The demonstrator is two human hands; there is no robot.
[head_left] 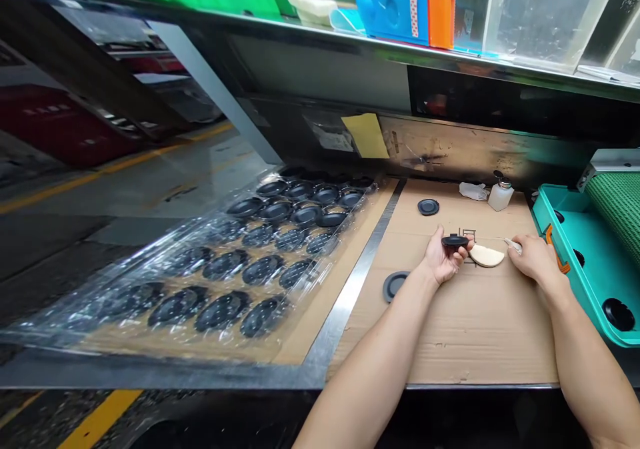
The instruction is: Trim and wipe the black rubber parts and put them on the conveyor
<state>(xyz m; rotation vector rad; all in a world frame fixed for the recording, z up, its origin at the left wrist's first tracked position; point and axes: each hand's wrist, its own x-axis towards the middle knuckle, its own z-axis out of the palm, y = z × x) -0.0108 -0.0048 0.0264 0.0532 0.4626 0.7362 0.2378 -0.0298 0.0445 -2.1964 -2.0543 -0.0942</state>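
My left hand [443, 257] holds a black round rubber-like disc [455, 241] edge-up in its fingers, above the cardboard sheet [450, 342]. My right hand [535, 260] grips a small white stick-like item [513, 245], whose exact kind I cannot tell. Its tip is close to a cream half-moon sponge [486, 255] between my hands. Another black disc [429, 207] lies flat on the cardboard farther away. A grey-black disc [395, 286] sits beside my left wrist, partly hidden by it.
To the left, a plastic-covered tray [225, 269] holds several rows of black discs. A pump bottle [501, 194] and crumpled white tissue [473, 191] stand at the back. A teal tray [590, 249] and green mesh belt [617, 202] lie to the right.
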